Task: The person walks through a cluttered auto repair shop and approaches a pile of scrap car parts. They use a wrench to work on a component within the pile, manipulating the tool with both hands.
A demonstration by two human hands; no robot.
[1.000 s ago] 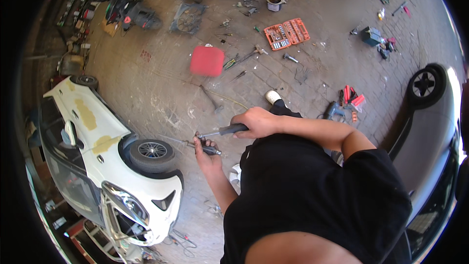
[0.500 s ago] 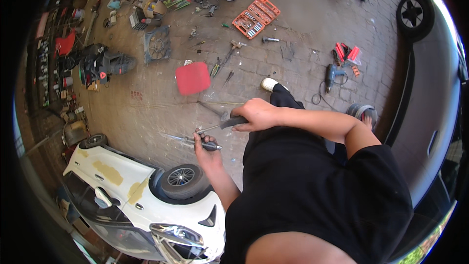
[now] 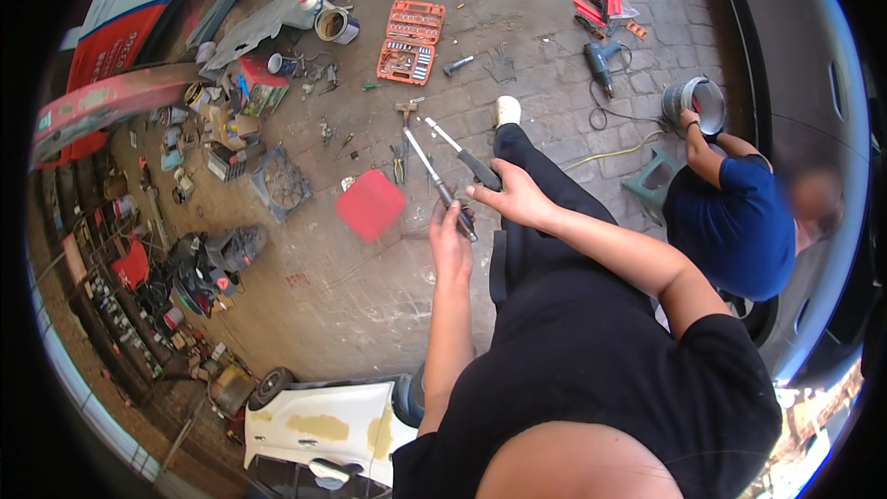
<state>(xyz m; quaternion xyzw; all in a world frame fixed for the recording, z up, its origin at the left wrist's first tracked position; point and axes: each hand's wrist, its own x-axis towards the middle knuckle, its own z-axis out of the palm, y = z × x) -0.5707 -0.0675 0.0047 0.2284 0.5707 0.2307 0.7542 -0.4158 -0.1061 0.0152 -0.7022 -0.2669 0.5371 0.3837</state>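
My left hand (image 3: pixel 450 238) is closed around the dark handle of a long screwdriver (image 3: pixel 429 163); its straight metal shaft points away from me and a metal cap shows at its near end. My right hand (image 3: pixel 519 196) grips a second tool (image 3: pixel 479 169) with a thick dark handle and a slim metal shaft; its exact kind is unclear. The two shafts lie side by side, apart, over the floor. Beyond their tips lies a hammer (image 3: pixel 407 109) on the paving, with pliers (image 3: pixel 398 166) nearby. A red square-topped stool (image 3: pixel 371 206) stands left of my left hand.
At the right a co-worker in a blue shirt (image 3: pixel 739 222) holds a grey cylinder (image 3: pixel 710 103) beside a green stool (image 3: pixel 652 180). A heat gun (image 3: pixel 601 67) and an orange socket set (image 3: pixel 409 44) lie ahead. Cars flank me, one white (image 3: pixel 323 420). Clutter fills the far left.
My view has turned, bringing the co-worker into sight. The two tools, crossing toward each other before, now both point away from me nearly parallel. Both hands still hold their tools.
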